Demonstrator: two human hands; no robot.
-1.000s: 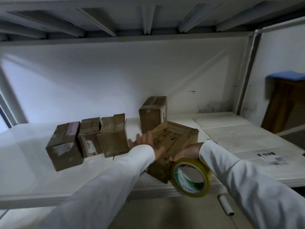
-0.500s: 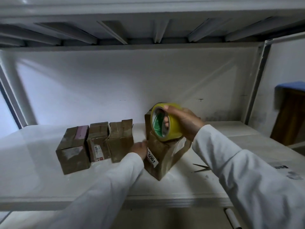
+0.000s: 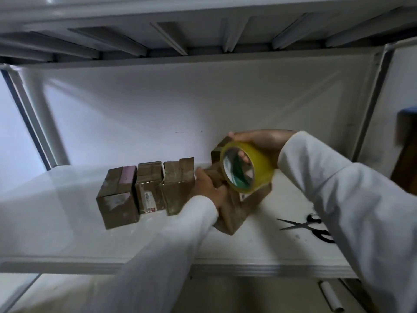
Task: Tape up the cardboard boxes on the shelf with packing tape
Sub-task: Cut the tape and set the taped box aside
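On the white metal shelf, at the left, three small brown cardboard boxes stand in a row, each touching its neighbour: one with a pink strip on its top, one with a white printed label on its front, and one with a raised flap edge at its top. All three look closed and carry glossy tape, so nothing of their contents shows.

Just right of them the person's left hand grips the near left side of a larger brown cardboard box that is tipped up on a corner, steadying it. What that box holds cannot be seen either.

The right hand grasps a yellow roll of clear packing tape, fingers through its core and thumb along the top, holding the roll against the upper part of the tilted box. Another brown box appears to stand behind the roll, mostly hidden.

The step in hand is probably laying tape over this box. To do it well, the left hand should pin the box firmly so it does not rock, while the right pulls the tape taut and straight across the seam, pressing it flat to avoid wrinkles.

Farther right, black-handled scissors lie on the shelf, well apart from the boxes, ready for cutting the strip.
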